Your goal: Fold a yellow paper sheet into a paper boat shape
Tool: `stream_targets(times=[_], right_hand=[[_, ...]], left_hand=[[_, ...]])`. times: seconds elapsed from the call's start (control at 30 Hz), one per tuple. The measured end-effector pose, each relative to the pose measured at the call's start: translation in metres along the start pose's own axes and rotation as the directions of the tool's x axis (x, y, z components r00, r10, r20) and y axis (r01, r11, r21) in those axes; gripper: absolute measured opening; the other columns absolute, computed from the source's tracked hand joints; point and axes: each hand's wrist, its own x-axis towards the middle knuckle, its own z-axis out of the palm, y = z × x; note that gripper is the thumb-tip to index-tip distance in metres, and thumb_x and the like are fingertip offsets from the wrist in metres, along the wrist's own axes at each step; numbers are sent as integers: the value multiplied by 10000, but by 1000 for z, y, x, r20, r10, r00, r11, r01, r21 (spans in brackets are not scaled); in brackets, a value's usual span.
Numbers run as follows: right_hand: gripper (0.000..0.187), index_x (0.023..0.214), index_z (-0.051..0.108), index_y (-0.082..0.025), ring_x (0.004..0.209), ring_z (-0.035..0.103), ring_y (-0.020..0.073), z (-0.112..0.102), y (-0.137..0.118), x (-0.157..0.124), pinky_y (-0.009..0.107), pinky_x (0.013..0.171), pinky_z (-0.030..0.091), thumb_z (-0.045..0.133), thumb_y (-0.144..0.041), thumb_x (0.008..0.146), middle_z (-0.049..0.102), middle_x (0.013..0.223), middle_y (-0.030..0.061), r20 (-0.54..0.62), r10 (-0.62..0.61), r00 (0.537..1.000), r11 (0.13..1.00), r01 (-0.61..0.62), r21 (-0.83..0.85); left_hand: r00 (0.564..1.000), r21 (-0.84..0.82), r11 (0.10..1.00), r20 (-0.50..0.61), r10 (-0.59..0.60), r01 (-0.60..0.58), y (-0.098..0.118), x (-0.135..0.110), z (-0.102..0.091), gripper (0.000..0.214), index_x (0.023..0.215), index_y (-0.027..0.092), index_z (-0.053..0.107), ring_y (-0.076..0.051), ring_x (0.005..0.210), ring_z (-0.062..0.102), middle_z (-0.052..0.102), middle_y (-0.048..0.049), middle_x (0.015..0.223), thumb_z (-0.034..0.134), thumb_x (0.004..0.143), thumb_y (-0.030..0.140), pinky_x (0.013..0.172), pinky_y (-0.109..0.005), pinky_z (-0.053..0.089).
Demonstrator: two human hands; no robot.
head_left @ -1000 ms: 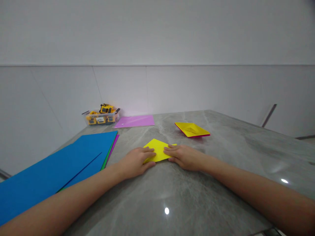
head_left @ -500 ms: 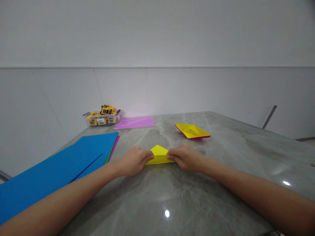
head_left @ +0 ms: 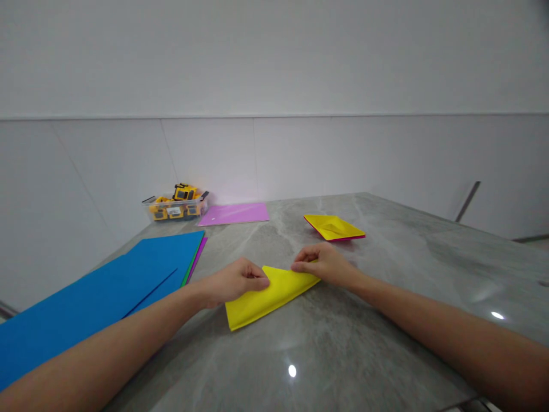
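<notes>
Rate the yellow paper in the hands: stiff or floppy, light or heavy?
The yellow paper is probably light, since it looks thin and folded. Its straight near edge suggests moderate stiffness lengthwise, though thin paper would likely crease if squeezed.

grey table with blue sheets, paper boat, box

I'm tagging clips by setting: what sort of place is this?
Perhaps an indoor craft or play corner: a grey table stands by a pale wall, with blue sheets, a boat-like paper fold and a clear box of what look like yellow toy vehicles on it.
</notes>
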Motion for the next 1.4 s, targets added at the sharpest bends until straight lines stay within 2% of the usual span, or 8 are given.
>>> stream_targets(times=[0.13, 0.23, 0.43, 0.57, 0.9, 1.1, 1.27, 1.4], right_hand=[[407, 1006, 629, -149, 755, 618, 179, -2, 12, 11, 260, 651, 452, 711, -432, 725, 673, 831, 53, -319, 163, 934, 986, -142, 87], [495, 1120, 544, -130, 842, 629, 198, -3, 13, 16, 275, 679, 501, 663, -468, 779, 645, 997, 118, -363, 375, 853, 913, -271, 305], [474, 1036, 574, -109, 819, 674, 208, 17, -16, -4, 346, 743, 561, 506, -550, 876, 668, 986, 153, 204, 257, 945, 668, -326, 669], [381, 990, 601, -133, 854, 667, 200, 34, -28, -13, 317, 748, 558, 718, -412, 759, 673, 1010, 115, 253, 168, 953, 645, -301, 703], [441, 1050, 588, -145, 780, 660, 176, 37, -26, -13, 300, 692, 534, 770, -316, 687, 673, 966, 79, 259, 123, 958, 666, -273, 694], [469, 1048, 577, -157, 754, 658, 175, 36, -29, -13, 267, 628, 521, 765, -377, 679, 670, 902, 62, 283, 106, 953, 698, -274, 662], [328, 1006, 571, -168, 665, 618, 144, 41, -34, -23, 218, 534, 474, 701, -296, 734, 643, 808, 12, 304, 12, 952, 840, -175, 514], [297, 1051, 571, -185, 647, 586, 132, 38, -42, -32, 205, 515, 448, 653, -287, 784, 631, 838, 9, 299, -73, 951, 931, -42, 362]], left_hand=[[986, -258, 960, -97, -138, 109, 3, 2, 14, 316, 700, 143, 642, -95, 495, 452, 581, 6, 619, 694, 686, 454, 468, -205, 286], [956, -401, 913, -235, -175, 69, 6, 4, 25, 329, 770, 136, 672, -115, 516, 532, 650, -22, 660, 706, 677, 449, 476, -206, 351], [923, -551, 822, -375, -87, -147, 7, 7, 42, 361, 850, 133, 647, -128, 565, 591, 675, -28, 692, 702, 710, 461, 532, -220, 434], [943, -551, 819, -330, -36, -161, 7, 6, 51, 372, 874, 138, 612, -139, 617, 621, 681, -33, 747, 709, 708, 456, 567, -233, 465], [933, -440, 879, -360, 18, -187, 11, 6, 55, 459, 1059, 161, 496, -205, 702, 658, 650, -49, 818, 679, 710, 396, 558, -303, 526], [704, 262, 941, -626, 335, -214, 13, -1, 38, 269, 960, 198, 637, -241, 1014, 562, 599, -69, 1018, 619, 785, 402, 881, -390, 452], [840, 315, 943, -479, 256, -108, 14, -1, 40, 377, 980, 181, 644, -213, 857, 574, 616, -52, 908, 574, 809, 509, 789, -335, 458], [882, 180, 954, -370, 291, -240, 16, -2, 44, 364, 731, 150, 697, -203, 819, 579, 629, -71, 850, 527, 842, 453, 729, -296, 469]])
